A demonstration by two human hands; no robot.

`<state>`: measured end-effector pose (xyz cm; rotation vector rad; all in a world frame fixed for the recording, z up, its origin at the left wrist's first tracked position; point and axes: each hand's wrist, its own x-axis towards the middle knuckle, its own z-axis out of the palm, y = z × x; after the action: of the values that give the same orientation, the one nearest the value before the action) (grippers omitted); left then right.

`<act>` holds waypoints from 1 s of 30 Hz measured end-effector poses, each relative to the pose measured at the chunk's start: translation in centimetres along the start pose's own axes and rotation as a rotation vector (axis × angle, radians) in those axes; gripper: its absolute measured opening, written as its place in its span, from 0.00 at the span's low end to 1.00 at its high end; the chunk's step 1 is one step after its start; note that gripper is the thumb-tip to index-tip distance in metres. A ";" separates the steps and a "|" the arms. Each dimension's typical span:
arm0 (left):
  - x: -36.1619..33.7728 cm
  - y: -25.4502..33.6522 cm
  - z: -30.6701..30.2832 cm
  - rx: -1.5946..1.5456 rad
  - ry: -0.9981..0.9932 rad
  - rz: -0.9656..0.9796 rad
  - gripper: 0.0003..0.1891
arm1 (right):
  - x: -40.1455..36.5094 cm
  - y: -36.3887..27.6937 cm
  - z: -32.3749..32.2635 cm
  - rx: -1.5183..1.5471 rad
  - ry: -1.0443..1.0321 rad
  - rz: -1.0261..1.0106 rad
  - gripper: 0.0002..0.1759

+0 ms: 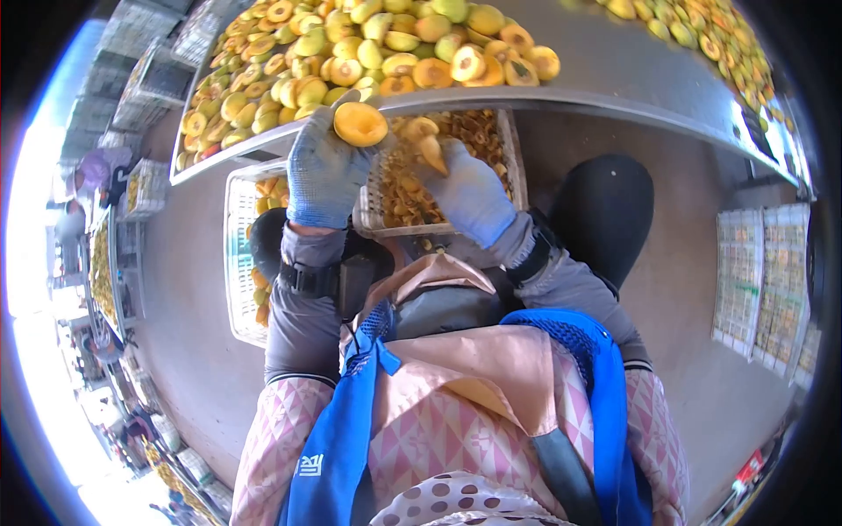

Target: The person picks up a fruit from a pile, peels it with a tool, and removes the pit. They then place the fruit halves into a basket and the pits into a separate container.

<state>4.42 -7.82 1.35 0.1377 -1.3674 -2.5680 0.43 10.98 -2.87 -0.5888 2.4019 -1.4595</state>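
One half (360,124) is gripped in my left hand (320,180) by the crate's (517,162) far-left corner; I judge it light, soft, slippery, best held by its rim. Over the crate, my right hand (475,200) pinches a blurred scrap (431,152).

Just beyond the scrap crate (516,167), a metal table (605,66) with a raised edge. Carries a dense heap of yellow-green fruit (368,48), many cut open to orange flesh, beyond and leftward of the scrap crate; carries a second heap (715,44) farther off to its right. Below, a grey-brown floor (684,351). Bears the scrap crate, a white crate (234,263) near its left and pale crates (761,280) well to its right.
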 end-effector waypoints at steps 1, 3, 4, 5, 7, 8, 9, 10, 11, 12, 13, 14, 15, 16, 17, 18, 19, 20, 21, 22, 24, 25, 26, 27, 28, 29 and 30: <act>-0.6 1.2 -0.1 0.060 -0.008 0.031 0.22 | -0.3 -0.2 0.2 0.043 0.031 -0.059 0.20; -1.8 3.7 -0.4 0.191 0.044 0.081 0.22 | -0.3 0.6 0.9 0.033 0.010 -0.086 0.22; -2.4 5.0 -0.8 0.248 0.123 0.087 0.22 | -0.2 0.8 1.1 0.028 -0.001 -0.100 0.23; -3.1 6.2 -1.1 0.305 0.202 0.088 0.22 | -0.2 0.5 1.1 0.037 -0.019 -0.072 0.22; -5.0 8.6 -3.7 0.359 0.268 0.105 0.22 | -0.1 0.5 0.9 -0.038 -0.007 -0.107 0.21; -6.4 9.7 -5.6 0.383 0.312 0.107 0.22 | -0.2 0.7 0.9 -0.075 -0.010 -0.121 0.20; -7.8 10.7 -7.5 0.387 0.390 0.159 0.21 | -0.2 0.6 0.8 -0.095 0.003 -0.139 0.19; -9.3 11.7 -9.4 0.393 0.468 0.210 0.20 | -0.1 0.8 0.8 -0.115 0.014 -0.157 0.19; -10.9 12.6 -11.8 0.524 0.589 0.230 0.20 | 0.1 1.4 1.2 -0.024 0.044 -0.220 0.18; -12.8 13.4 -14.9 0.654 0.704 0.244 0.21 | 0.2 1.7 1.3 -0.060 0.043 -0.221 0.18; -14.9 13.7 -17.6 0.713 0.820 0.194 0.22 | 0.4 2.0 1.3 -0.097 0.041 -0.221 0.18; -17.0 13.6 -20.2 0.767 0.929 0.137 0.23 | 0.3 2.1 1.3 -0.056 0.001 -0.131 0.18; -19.1 13.3 -22.5 0.819 1.031 0.077 0.24 | 0.5 2.7 1.4 -0.031 -0.024 -0.084 0.17; -21.4 12.5 -24.3 0.864 1.050 -0.004 0.25 | 0.7 3.2 1.6 -0.009 -0.046 -0.037 0.16; -23.6 11.4 -26.0 0.906 1.063 -0.088 0.26 | 0.9 3.6 1.8 0.015 -0.081 0.044 0.15; -25.6 10.0 -27.8 0.947 1.069 -0.174 0.28 | 0.8 3.2 2.0 0.019 -0.100 0.075 0.15; -27.7 7.9 -30.5 1.017 1.103 -0.252 0.29 | 0.6 2.7 2.0 0.024 -0.116 0.106 0.15; -29.2 6.4 -32.4 1.087 1.131 -0.335 0.30 | 0.5 2.4 2.2 0.030 -0.129 0.140 0.15; -29.7 5.5 -31.2 1.083 1.150 -0.381 0.30 | 0.5 2.6 2.6 -0.074 -0.088 0.032 0.15; -30.5 3.8 -32.6 0.982 1.101 -0.356 0.30 | 0.4 2.6 2.9 -0.086 -0.094 0.033 0.15; -31.6 1.6 -34.0 1.262 0.902 -0.729 0.24 | 0.5 2.5 3.4 -0.109 -0.098 0.034 0.15; -32.6 -0.2 -36.2 1.292 0.821 -0.794 0.22 | 0.6 2.6 3.7 -0.092 -0.115 0.062 0.15; -33.4 -2.0 -38.3 1.319 0.733 -0.857 0.19 | 0.7 2.8 3.9 -0.075 -0.130 0.092 0.16; -32.9 -2.6 -37.8 1.370 0.709 -0.804 0.16 | 0.8 3.1 4.0 -0.058 -0.143 0.122 0.16; -32.8 -3.0 -38.4 1.346 0.687 -0.793 0.16 | 1.0 3.4 4.2 -0.088 -0.134 0.094 0.16; -32.6 -3.5 -39.1 1.319 0.667 -0.785 0.16 | 1.1 3.7 4.4 -0.118 -0.129 0.065 0.15; -32.1 -3.7 -38.9 1.293 0.647 -0.774 0.16 | 1.2 3.7 4.5 -0.149 -0.123 0.036 0.15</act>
<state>42.35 -29.39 -24.29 1.7394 -2.6301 -1.2057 0.58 8.39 -8.27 -0.6451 2.4252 -1.2009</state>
